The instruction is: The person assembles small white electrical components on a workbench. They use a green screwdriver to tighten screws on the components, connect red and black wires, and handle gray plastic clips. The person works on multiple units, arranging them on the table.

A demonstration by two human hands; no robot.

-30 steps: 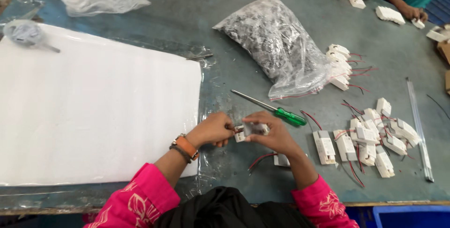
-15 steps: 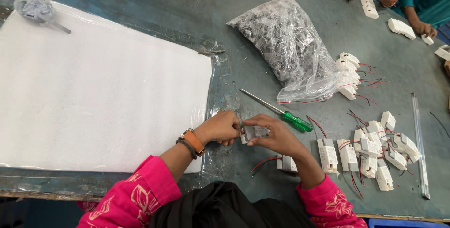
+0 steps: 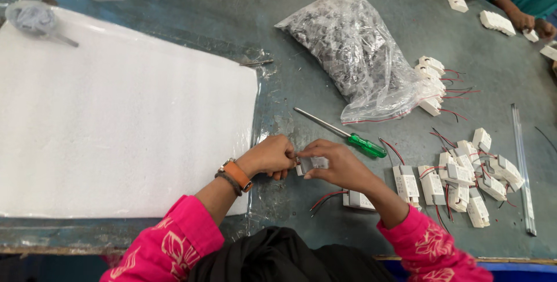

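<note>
I hold a small white module [image 3: 312,165] between both hands, just above the table [image 3: 301,55], near its front edge. My left hand [image 3: 271,155] pinches its left end with the fingertips pressed together on it, and my right hand [image 3: 339,166] is closed around its right side, the thumb on top. What my fingers do at the joint is too small to see. I think the step is best done with the module kept steady and low, the left hand only supporting and the right hand doing the fine work, so that the thin wires do not bend sharply. Just below my right wrist lies another module [image 3: 358,201] with red and black wires. The green screwdriver [image 3: 342,133] lies just beyond my hands, easy to reach. At the right is a pile of finished modules [image 3: 470,180], and farther away a clear bag of parts [image 3: 360,55]. At the left is a big white foam sheet [image 3: 116,119].
</note>
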